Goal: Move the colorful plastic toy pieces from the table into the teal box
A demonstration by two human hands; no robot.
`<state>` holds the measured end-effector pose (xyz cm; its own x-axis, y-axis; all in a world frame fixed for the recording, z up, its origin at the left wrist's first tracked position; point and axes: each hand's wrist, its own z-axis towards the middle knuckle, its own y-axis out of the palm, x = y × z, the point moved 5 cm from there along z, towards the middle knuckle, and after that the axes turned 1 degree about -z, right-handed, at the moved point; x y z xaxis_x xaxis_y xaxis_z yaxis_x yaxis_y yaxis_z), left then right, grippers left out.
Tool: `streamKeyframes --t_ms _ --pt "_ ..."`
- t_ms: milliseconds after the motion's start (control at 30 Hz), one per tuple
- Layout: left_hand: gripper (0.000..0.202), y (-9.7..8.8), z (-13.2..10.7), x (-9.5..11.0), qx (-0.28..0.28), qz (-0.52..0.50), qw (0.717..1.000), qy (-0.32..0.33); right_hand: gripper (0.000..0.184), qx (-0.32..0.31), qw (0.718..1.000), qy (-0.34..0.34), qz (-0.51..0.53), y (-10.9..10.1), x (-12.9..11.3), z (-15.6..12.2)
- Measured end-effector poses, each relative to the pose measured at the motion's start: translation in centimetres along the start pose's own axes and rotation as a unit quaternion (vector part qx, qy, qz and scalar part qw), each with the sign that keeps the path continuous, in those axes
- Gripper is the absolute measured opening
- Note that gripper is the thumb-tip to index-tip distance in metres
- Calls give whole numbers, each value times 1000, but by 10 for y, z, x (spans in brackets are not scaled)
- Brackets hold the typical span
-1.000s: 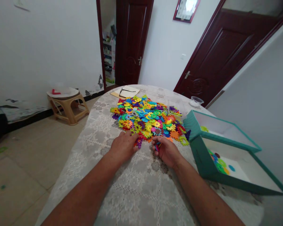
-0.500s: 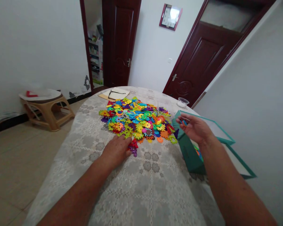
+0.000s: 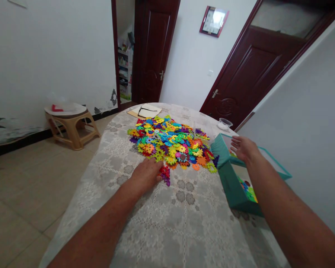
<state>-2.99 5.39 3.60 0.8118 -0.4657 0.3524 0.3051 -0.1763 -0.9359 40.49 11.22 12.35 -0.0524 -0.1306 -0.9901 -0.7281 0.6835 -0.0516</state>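
A heap of colourful plastic gear pieces (image 3: 173, 139) lies on the table. My left hand (image 3: 146, 173) rests palm down at the heap's near edge, fingers stretched out against the pieces, beside a few red and purple ones (image 3: 165, 175). Over the opened green box (image 3: 231, 182), my right hand (image 3: 243, 149) is held with its fingers extended. No piece shows in it, though part of the palm is turned from view. More gear pieces (image 3: 249, 190) lie inside the box, partly covered by my right forearm.
A patterned cloth (image 3: 184, 223) covers the table. Glasses (image 3: 147, 110) lie on a paper at the far edge. A clear plastic tub (image 3: 225, 123) stands behind the box. On the floor at left is a tan stool (image 3: 75, 130).
My right hand has moved from beside the heap to over the box, and the small blue and orange pieces in it no longer show. The left hand stays at the heap; the view has turned left.
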Motion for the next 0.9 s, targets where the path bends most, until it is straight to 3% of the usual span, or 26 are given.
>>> streamKeyframes --t_ms 67,167,233,300,433,500,633,700,900 --pt "28 1 1 -1 3 -10 1000 5 17 -54 997 -48 15 13 -4 -18" --pt "18 2 0 -1 4 -28 999 14 22 -216 966 -137 -27 44 1 -76" --pt "15 1 0 -1 9 -54 998 15 29 -316 921 -167 -152 67 23 -129" --pt "15 2 -1 0 15 -86 996 14 33 -398 852 -221 -260 88 52 -183" --pt "18 5 -2 3 7 -112 993 21 53 -413 748 -381 -355 118 101 -254" --pt "21 7 -2 4 6 -129 991 18 55 -380 726 -415 -396 126 117 -262" --pt "23 7 -1 4 21 -181 983 23 31 -348 718 -442 -411 131 126 -255" --pt "25 7 0 5 31 -203 978 38 21 -339 728 -449 -392 130 125 -247" --pt "37 6 5 3 76 -246 965 45 24 -271 842 -341 -320 117 133 -212"
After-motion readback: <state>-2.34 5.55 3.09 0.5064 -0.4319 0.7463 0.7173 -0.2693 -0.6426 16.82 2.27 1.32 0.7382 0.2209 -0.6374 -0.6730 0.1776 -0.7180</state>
